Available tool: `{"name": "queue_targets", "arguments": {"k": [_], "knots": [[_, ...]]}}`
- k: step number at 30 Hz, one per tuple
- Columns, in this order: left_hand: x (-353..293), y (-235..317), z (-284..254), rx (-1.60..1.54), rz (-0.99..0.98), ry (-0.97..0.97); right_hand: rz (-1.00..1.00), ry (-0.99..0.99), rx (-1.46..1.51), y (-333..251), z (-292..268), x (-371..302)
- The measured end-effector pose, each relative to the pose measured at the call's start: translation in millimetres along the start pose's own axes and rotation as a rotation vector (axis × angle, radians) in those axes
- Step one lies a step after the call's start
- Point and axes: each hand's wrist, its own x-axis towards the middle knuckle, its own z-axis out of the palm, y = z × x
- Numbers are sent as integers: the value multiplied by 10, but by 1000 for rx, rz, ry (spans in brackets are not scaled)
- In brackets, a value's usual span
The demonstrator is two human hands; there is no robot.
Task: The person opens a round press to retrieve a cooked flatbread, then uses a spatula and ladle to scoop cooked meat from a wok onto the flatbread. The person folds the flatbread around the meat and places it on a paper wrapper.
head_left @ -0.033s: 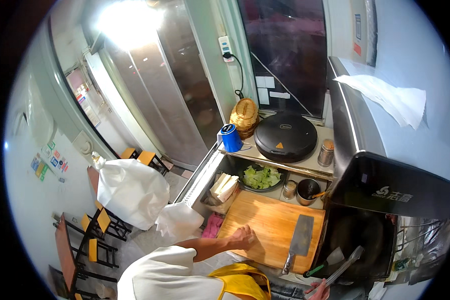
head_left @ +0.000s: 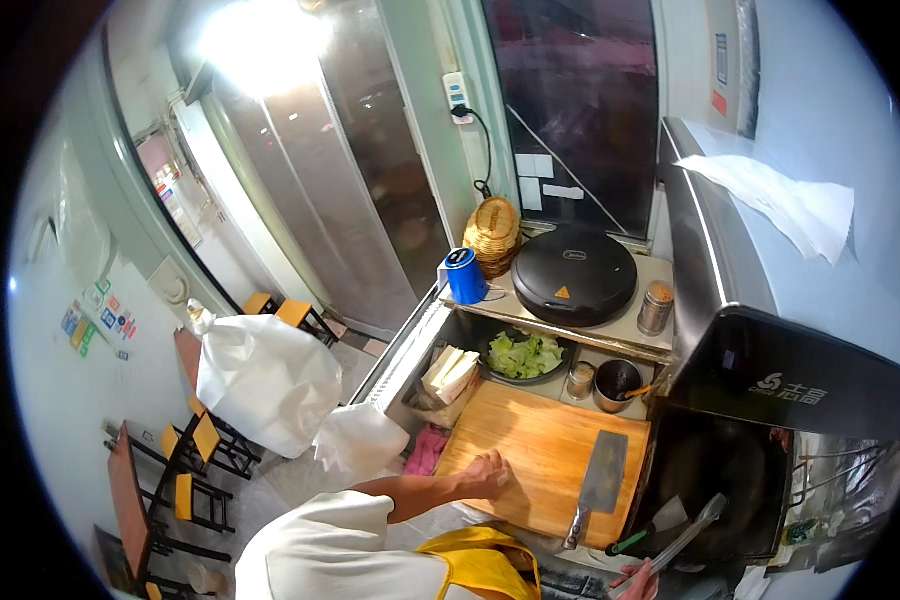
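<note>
My left hand (head_left: pixel 483 475) rests on the near left part of a wooden cutting board (head_left: pixel 520 425), fingers spread against the wood and holding nothing that I can see. A cleaver (head_left: pixel 604 470) lies at the board's right side, blade away from me and handle toward me. At the lower edge, my right hand (head_left: pixel 637 580) is closed around metal tongs (head_left: pixel 692 533), whose tips reach over a dark griddle (head_left: pixel 735 460). Beside the tongs is a spatula with a green handle (head_left: pixel 630 542), its pale blade over the griddle's near left part.
Beyond the board are a bowl of lettuce (head_left: pixel 525 355), sliced bread (head_left: pixel 452 372), a seasoning jar (head_left: pixel 581 380) and a dark pot (head_left: pixel 618 383). A round black electric grill (head_left: pixel 573 275) stands behind, beside a blue cup (head_left: pixel 465 277). A white bag (head_left: pixel 265 380) hangs at left.
</note>
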Motion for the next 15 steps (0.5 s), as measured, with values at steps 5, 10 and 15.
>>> {"name": "queue_targets", "arguments": {"k": [5,10,15], "knots": [[-26,133,-256,91,-11,43,-59,52,-81,212,-4,5],[24,197,-317,62,-108,-103,220,-19,204,-389,59,-108],[0,246,-358,141,-164,-159,334,-47,215,-581,20,-308]]}}
